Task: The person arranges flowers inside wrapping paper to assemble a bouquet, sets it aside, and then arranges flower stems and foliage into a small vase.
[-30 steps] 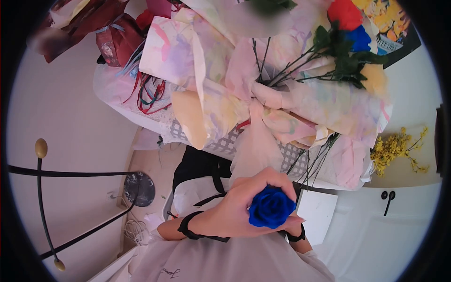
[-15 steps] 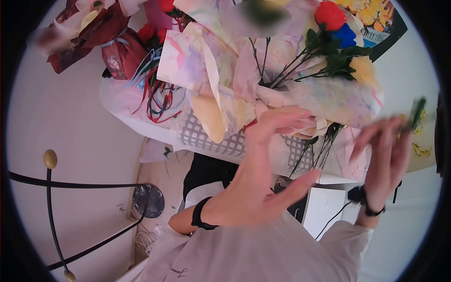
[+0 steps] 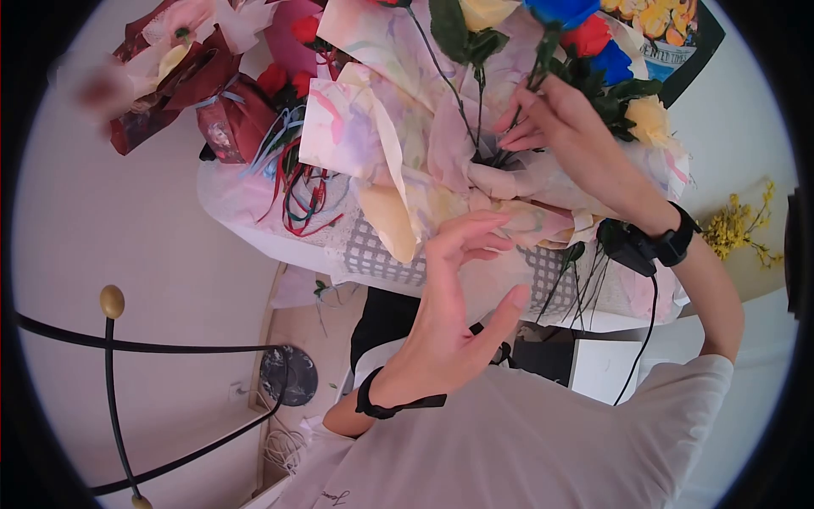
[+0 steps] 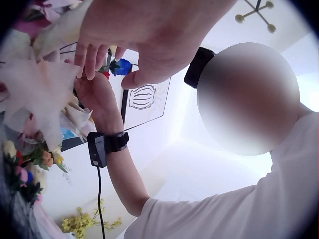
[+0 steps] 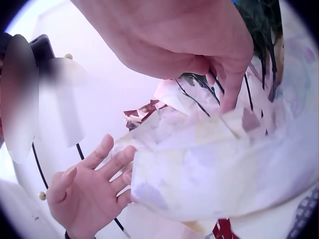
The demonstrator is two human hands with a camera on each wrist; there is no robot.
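Note:
In the head view my right hand [image 3: 581, 140] pinches the green stem of a blue rose [image 3: 564, 10] above the pastel wrapping paper [image 3: 386, 110]. Below the paper's gathered middle, my left hand [image 3: 458, 310] has its fingers loosely bent and thumb apart, with nothing gripped. The right wrist view shows my right hand [image 5: 199, 45] over dark stems that enter the wrapping [image 5: 199, 159], and my left hand [image 5: 89, 199] palm up beside the paper's edge. A blue rose [image 4: 120, 67] appears between the hands in the left wrist view.
A dark red wrapped bouquet [image 3: 225, 119] and loose ribbons [image 3: 301, 199] lie at the table's left. Red, blue and cream flowers [image 3: 649, 120] lie at the right. Several stems [image 3: 585, 288] overhang the front edge. A black stand [image 3: 288, 375] is at lower left.
The blue rose left my left hand's front. My right hand swung out to the right, then up over the wrapping with the rose. My left hand's fingers opened, and it stays near the paper's front.

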